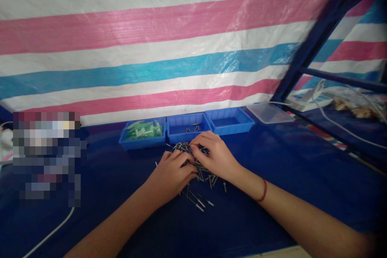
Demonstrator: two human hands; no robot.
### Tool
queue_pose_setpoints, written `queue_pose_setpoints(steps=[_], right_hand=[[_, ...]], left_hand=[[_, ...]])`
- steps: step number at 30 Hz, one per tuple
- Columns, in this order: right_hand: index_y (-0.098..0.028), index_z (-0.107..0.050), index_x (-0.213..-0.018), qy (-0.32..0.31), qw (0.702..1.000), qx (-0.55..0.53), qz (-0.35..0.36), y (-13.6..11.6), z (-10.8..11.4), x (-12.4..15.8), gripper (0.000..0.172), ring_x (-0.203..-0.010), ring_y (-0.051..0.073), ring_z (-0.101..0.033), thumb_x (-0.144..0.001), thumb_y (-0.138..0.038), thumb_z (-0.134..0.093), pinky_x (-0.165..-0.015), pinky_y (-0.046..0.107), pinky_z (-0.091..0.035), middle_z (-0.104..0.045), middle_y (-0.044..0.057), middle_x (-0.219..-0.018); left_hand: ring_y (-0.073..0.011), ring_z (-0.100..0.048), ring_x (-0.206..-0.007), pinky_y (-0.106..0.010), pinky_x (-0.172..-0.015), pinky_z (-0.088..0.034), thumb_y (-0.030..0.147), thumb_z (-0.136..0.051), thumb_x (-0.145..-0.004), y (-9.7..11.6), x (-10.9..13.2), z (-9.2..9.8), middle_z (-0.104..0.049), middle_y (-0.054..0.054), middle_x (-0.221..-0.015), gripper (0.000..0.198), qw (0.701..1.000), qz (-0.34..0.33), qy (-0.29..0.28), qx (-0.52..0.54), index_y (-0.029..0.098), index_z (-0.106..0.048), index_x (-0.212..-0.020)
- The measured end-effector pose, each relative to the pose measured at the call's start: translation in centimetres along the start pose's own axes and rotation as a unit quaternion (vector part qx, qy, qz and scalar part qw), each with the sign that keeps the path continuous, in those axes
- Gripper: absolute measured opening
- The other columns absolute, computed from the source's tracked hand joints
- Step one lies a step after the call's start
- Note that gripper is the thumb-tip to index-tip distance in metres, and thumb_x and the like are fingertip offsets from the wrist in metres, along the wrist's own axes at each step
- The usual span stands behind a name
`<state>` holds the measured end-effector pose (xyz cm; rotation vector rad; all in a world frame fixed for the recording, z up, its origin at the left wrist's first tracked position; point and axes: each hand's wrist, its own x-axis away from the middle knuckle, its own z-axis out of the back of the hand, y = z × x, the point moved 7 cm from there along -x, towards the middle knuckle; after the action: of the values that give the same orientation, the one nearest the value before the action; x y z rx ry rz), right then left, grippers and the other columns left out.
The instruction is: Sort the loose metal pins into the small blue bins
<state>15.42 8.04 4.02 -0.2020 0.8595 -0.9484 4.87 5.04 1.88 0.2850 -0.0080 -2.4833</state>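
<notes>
Left hand [172, 174], right hand [216, 156] atop thin metal pins [181, 146] (glossy blue cloth [256, 217]).

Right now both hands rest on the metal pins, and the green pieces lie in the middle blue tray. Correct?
No. The head view shows the green pieces in the left blue tray. The left hand and right hand do rest on the metal pins.
</notes>
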Motion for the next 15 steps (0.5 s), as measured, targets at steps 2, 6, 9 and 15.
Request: queue_pose_setpoints(steps=[2, 6, 9, 15], right_hand=[[-0.020, -0.062, -0.076, -0.002, 1.000, -0.002, 0.001, 0.0, -0.1, 0.0, 0.013, -0.080, 0.017, -0.056, -0.084, -0.017, -0.052, -0.078, 0.034, -0.038, -0.065, 0.001, -0.081], [-0.020, -0.062, -0.077, 0.005, 1.000, -0.012, 0.005, 0.1, -0.1, 0.1, 0.013, -0.081, 0.017, -0.056, -0.085, -0.017, -0.052, -0.079, 0.034, -0.039, -0.065, 0.002, -0.081], [-0.020, -0.062, -0.085, 0.029, 0.999, -0.029, 0.003, 0.2, 0.3, 0.1, 0.013, -0.082, 0.018, -0.057, -0.083, -0.014, -0.051, -0.079, 0.035, -0.041, -0.066, 0.003, -0.084], [-0.019, -0.061, -0.090, 0.049, 0.994, -0.096, 0.008, -0.2, 0.6, 0.1, 0.015, -0.079, 0.017, -0.057, -0.081, -0.012, -0.052, -0.076, 0.033, -0.044, -0.064, 0.003, -0.083]], left_hand=[[-0.0205, -0.049, -0.096, -0.035, -0.077, -0.031, 0.029, -0.050, -0.091, 0.1, 0.0, -0.1, -0.059, -0.002, -0.103, 0.012, 1.000, 0.000, -0.001, -0.009, 0.022, -0.061, -0.091], [-0.0204, -0.050, -0.093, -0.035, -0.077, -0.033, 0.026, -0.047, -0.092, 0.1, -0.1, 0.0, -0.060, -0.003, -0.100, 0.013, 0.999, 0.025, 0.037, 0.010, 0.021, -0.059, -0.090], [-0.0200, -0.051, -0.097, -0.035, -0.082, -0.037, 0.024, -0.045, -0.092, -1.2, 0.2, 1.1, -0.058, -0.005, -0.104, 0.013, 0.982, 0.107, 0.127, 0.091, 0.019, -0.057, -0.094], [-0.0173, -0.056, -0.093, -0.030, -0.084, -0.042, 0.027, -0.047, -0.091, -4.1, 1.0, 1.7, -0.060, -0.004, -0.096, 0.013, 0.915, 0.219, 0.229, 0.250, 0.018, -0.057, -0.093]])
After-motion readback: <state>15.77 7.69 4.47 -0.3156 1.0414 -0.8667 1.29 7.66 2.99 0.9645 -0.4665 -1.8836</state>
